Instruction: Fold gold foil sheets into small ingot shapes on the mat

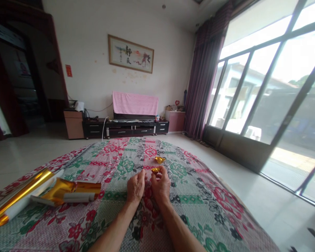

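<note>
My right hand (161,185) pinches a small gold foil-paper piece folded like an ingot (155,170) between thumb and fingers. Just beyond it, on the flowered cloth (191,210), lies a second gold folded ingot (160,160) of similar shape. Beside the right hand, a short gap apart, my left hand (136,185) is closed with its fingers curled inward. Whatever those fingers hold, if anything, is hidden behind the hand.
Rolls and sheets of gold foil paper (59,190) with white backs lie at the left on the cloth. A low black cabinet (126,131) with a pink-draped screen (135,103) stands by the far wall. Glass doors (252,105) are at the right.
</note>
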The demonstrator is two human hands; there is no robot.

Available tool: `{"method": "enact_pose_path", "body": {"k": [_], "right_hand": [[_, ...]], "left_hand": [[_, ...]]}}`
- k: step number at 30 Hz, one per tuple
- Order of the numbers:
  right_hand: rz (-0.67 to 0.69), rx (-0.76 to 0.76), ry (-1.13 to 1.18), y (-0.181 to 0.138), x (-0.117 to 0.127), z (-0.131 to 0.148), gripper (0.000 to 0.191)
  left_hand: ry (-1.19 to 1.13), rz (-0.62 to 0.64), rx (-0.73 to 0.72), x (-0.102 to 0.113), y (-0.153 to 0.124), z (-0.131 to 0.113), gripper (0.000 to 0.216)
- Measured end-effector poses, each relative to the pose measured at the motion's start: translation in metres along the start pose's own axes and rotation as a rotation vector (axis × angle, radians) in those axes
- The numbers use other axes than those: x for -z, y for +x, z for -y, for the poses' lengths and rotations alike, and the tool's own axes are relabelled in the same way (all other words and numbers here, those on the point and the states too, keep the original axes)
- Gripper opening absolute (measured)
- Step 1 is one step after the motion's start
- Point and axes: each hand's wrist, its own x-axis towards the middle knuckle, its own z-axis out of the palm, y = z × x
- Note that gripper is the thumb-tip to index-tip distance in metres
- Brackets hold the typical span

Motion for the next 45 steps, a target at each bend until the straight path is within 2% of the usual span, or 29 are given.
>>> {"method": "enact_pose_path", "body": {"k": [7,13,20,24,30,34,37,40,45], "right_hand": [[0.004,0.073,-0.309,0.036,0.016,-0.024,0.035],[0.116,0.034,-0.532,0.054,0.015,-0.027,0.031],[0.118,0.052,-0.593,0.060,0.011,-0.031,0.027],[0.100,0.079,-0.564,0.057,0.012,-0.032,0.026],[0.096,0.058,-0.540,0.057,0.013,-0.033,0.025],[0.092,0.035,-0.497,0.057,0.014,-0.032,0.027],[0.095,0.017,-0.475,0.058,0.014,-0.032,0.029],[0.090,0.015,-0.474,0.058,0.013,-0.033,0.028],[0.103,0.004,-0.507,0.058,0.014,-0.033,0.031]], "left_hand": [[-0.017,0.019,0.027,0.001,-0.002,0.001,0.049],[-0.011,0.033,-0.001,0.000,-0.001,0.007,0.048],[0.061,0.049,-0.039,-0.001,0.001,0.010,0.045],[0.214,0.065,-0.099,-0.004,0.009,0.014,0.029],[0.319,0.141,-0.292,-0.030,0.036,0.008,0.030],[0.265,0.047,-0.174,-0.056,0.056,0.001,0.024],[0.205,0.035,-0.128,-0.071,0.066,0.004,0.025],[0.139,0.057,-0.174,-0.077,0.072,0.009,0.028],[0.110,0.069,-0.262,-0.079,0.075,0.014,0.017]]}}
